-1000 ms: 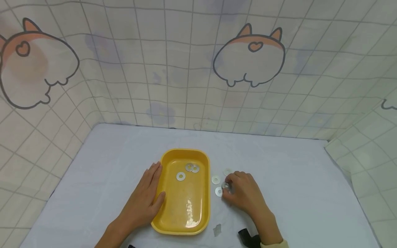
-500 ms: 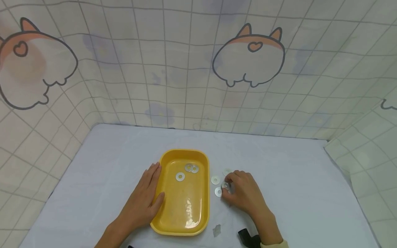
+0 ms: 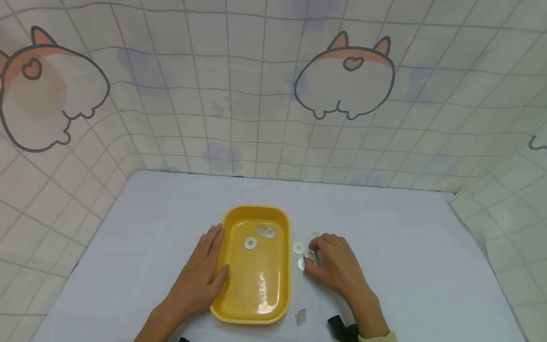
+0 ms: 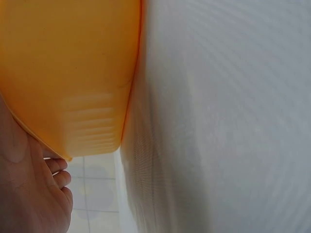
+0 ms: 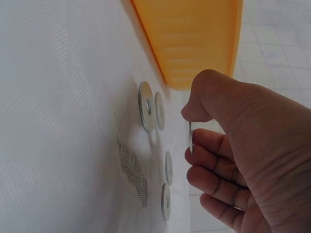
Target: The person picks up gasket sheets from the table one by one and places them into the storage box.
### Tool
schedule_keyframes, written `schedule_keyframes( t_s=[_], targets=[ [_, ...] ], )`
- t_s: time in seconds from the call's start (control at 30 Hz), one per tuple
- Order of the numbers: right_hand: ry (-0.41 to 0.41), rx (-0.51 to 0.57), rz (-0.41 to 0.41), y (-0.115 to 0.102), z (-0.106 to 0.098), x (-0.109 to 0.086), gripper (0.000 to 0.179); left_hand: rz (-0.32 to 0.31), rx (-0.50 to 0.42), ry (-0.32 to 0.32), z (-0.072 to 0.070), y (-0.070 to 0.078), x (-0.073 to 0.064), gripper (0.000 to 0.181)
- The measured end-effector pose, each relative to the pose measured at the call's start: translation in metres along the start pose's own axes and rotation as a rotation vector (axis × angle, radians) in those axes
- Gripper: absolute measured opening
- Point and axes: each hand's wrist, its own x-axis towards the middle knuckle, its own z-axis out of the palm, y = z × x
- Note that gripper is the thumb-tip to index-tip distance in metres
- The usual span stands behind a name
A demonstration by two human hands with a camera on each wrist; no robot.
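Your right hand (image 3: 337, 263) pinches one washer (image 5: 191, 138) between thumb and fingers, above the worktop (image 3: 410, 266) and beside the yellow tray (image 3: 243, 285). Grip its edge firmly, and let your left hand (image 3: 198, 275), its fingers straight, steady the tray.

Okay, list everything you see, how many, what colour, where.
Cloth: 1, white, lower half of head view
Tray: 1, yellow, on the cloth
Tray washers: 3, silver, toward its far end
Loose washers: 4, silver, on cloth right of tray
Held washer: 1, silver, above the cloth
Patch: 1, grey, on the cloth
Black pieces: 2, black, head view's bottom edge
Wall covering: 1, white, around the cloth
Cartoon drawings: 2 plus a sliver, white-orange, on the covering
Sleeve: 1, beige, bottom edge
Left hand: 1, on the tray's rim
Right hand: 1, pinching the held washer
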Motion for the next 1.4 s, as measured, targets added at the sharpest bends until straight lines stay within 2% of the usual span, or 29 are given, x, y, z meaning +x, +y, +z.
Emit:
schedule_keyframes(
  t_s=[0.97, 1.4],
  targets=[
    [-0.010, -0.008, -0.044, -0.010, -0.012, 0.008, 0.020, 0.002, -0.001, -0.005, 0.000, -0.001, 0.000, 0.080],
    [-0.027, 0.016, -0.068, -0.020, -0.021, 0.019, 0.021, -0.003, 0.002, -0.009, 0.000, -0.002, -0.001, 0.080]
  ],
)
